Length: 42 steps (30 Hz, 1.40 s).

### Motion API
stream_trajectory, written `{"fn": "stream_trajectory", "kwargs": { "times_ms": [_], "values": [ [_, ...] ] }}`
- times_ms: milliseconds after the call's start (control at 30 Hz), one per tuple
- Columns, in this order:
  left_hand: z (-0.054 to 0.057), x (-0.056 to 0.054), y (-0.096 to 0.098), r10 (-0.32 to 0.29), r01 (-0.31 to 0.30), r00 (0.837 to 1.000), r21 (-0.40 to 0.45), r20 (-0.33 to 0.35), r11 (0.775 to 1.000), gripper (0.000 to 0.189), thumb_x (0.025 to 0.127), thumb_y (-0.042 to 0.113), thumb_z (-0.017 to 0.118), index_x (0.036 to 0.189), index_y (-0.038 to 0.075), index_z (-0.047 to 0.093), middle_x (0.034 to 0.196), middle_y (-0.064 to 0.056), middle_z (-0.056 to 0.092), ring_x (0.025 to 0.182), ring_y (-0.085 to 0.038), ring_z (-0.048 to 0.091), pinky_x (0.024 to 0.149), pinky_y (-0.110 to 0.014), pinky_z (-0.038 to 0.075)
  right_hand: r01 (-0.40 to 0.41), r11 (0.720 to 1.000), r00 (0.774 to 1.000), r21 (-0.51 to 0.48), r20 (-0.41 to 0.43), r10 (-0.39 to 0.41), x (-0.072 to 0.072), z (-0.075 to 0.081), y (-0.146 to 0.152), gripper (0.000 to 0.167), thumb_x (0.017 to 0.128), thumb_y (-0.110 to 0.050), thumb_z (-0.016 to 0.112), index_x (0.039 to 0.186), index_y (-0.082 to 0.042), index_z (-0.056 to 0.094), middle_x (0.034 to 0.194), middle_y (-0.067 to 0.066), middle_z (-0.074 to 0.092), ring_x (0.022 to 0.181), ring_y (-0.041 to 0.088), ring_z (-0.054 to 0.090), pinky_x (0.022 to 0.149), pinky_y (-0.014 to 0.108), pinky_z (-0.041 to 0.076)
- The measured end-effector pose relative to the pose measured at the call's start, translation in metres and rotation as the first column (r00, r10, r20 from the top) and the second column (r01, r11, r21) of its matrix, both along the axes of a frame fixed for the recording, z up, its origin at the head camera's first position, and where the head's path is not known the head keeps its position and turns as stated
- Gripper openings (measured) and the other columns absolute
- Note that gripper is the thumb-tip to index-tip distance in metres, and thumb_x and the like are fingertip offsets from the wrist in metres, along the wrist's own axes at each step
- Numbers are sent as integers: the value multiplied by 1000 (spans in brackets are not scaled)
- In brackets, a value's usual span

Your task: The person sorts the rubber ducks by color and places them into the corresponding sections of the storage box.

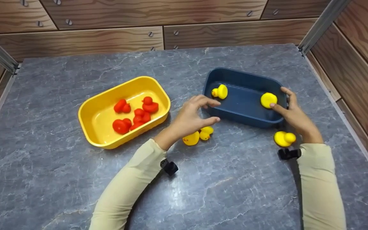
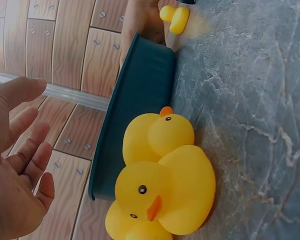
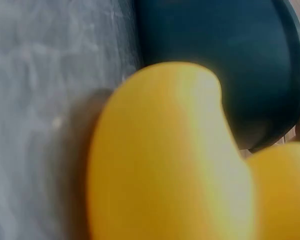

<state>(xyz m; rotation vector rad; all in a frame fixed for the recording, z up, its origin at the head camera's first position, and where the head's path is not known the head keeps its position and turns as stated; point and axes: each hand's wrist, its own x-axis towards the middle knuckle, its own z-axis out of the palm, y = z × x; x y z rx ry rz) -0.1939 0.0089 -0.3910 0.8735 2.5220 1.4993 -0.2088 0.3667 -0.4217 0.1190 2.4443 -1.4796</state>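
Observation:
My right hand point(image 1: 297, 116) grips the right end of the dark blue bin point(image 1: 241, 119), fingers outside the wall and thumb inside. Its thumb tip overlaps a yellow rubber duck point(image 1: 268, 99) lying in the bin. Another yellow duck point(image 1: 221, 91) lies on its side at the bin's left end. Above the near left corner hovers my left hand point(image 1: 192, 113), fingers spread and holding nothing. Below it, yellow ducks point(image 1: 191, 138) cluster on the table; the left wrist view shows three, one duck point(image 2: 165, 190) foremost. A single duck point(image 1: 283, 139) sits near my right wrist, large and blurred in the right wrist view.
A yellow bin point(image 1: 97, 142) stands to the left, with several red ducks point(image 1: 150, 107) in it. The table point(image 1: 222, 191) has a grey marbled surface. Wood-patterned panels point(image 1: 113, 41) rise along its back and sides.

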Motion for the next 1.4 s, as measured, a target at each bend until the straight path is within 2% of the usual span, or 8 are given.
{"fn": "stream_trajectory", "kwargs": {
  "times_ms": [200,300,733,833,967,1067,1200,1400],
  "values": [
    [-4,1,4,-9,9,1000,37,0,999,41,81,24,78,119,14,66,113,-6,63,103,-19,55,94,-33,44,11,1000,1000,2,-1,-11,-1,-2,0,86,98,-39,52,152,-23,-13,156,24,-12,144,41,7,116,51,19],
    [-6,2,8,-26,25,1000,75,16,997,42,81,23,78,119,12,66,113,-5,63,104,-22,55,95,-35,46,11,1000,1000,2,-3,-11,-1,-1,-1,87,98,-39,53,152,-23,-12,156,25,-13,144,42,5,117,55,15],
    [-6,11,37,-98,91,993,117,58,989,47,81,27,79,123,16,63,115,-1,62,109,-22,55,92,-22,44,12,1000,1000,-4,-20,-12,-1,-2,2,86,98,-38,53,153,-21,-12,156,26,-11,144,42,5,116,55,16],
    [-6,12,45,-116,105,991,146,70,984,47,80,27,79,123,16,62,115,-1,62,106,-16,55,90,-19,44,8,1000,1000,-4,-22,-8,-1,-2,1,86,98,-38,52,153,-21,-12,156,25,-8,143,40,9,116,49,20],
    [-7,13,56,-130,117,989,169,68,979,47,80,26,79,123,15,62,113,-1,63,101,-9,54,89,-17,44,4,1000,1000,-10,-22,-4,-1,-1,1,86,98,-37,52,152,-21,-13,156,24,-9,144,40,6,117,51,19],
    [-9,13,66,-150,134,986,192,72,972,48,80,26,79,123,13,62,113,-4,63,102,-13,55,88,-17,44,7,1000,1000,-13,-17,-7,-1,-1,1,87,98,-36,53,152,-21,-13,156,24,-16,146,42,-3,117,57,12],
    [-13,13,80,-181,162,981,211,74,964,49,81,25,78,124,12,61,115,-9,63,104,-18,56,88,-17,44,12,1000,1000,-8,-13,-12,0,0,0,88,98,-36,53,153,-20,-14,156,23,-21,146,42,-10,117,59,10],
    [-17,13,96,-187,167,979,203,85,965,48,82,27,78,125,14,61,114,-7,64,105,-23,56,89,-23,47,15,1000,1000,-7,-17,-15,0,1,-1,87,98,-35,53,153,-20,-13,156,24,-18,146,45,-5,116,60,10]
  ]
}}
